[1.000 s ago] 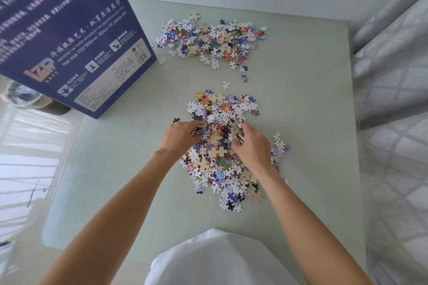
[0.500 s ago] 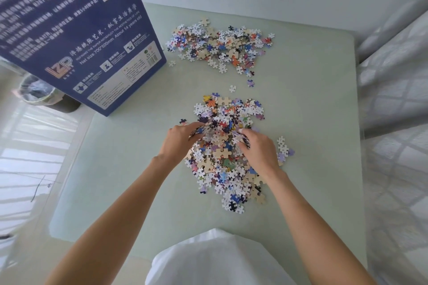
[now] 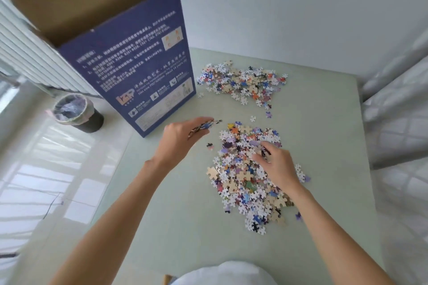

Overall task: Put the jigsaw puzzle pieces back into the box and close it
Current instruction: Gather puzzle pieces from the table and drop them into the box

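Observation:
A tall blue puzzle box (image 3: 129, 71) stands upright at the table's left edge, its top flaps open and the brown inside showing. A near pile of jigsaw pieces (image 3: 245, 176) lies at the table's middle, and a far pile of pieces (image 3: 243, 83) lies beyond it. My left hand (image 3: 180, 139) hovers above the table between the near pile and the box, closed on a handful of pieces. My right hand (image 3: 275, 164) rests on the near pile with fingers curled into the pieces; whether it holds any I cannot tell.
The pale green table (image 3: 176, 203) ends at a white wall behind and a quilted grey fabric (image 3: 398, 122) on the right. A lined waste bin (image 3: 76, 113) stands on the floor to the left, below a white radiator (image 3: 30, 53). A few stray pieces (image 3: 252, 118) lie between the piles.
My left hand lifted off the near pile with a handful of pieces and moved left toward the box. The view tilted up, showing the box's open top. My right hand stayed on the pile.

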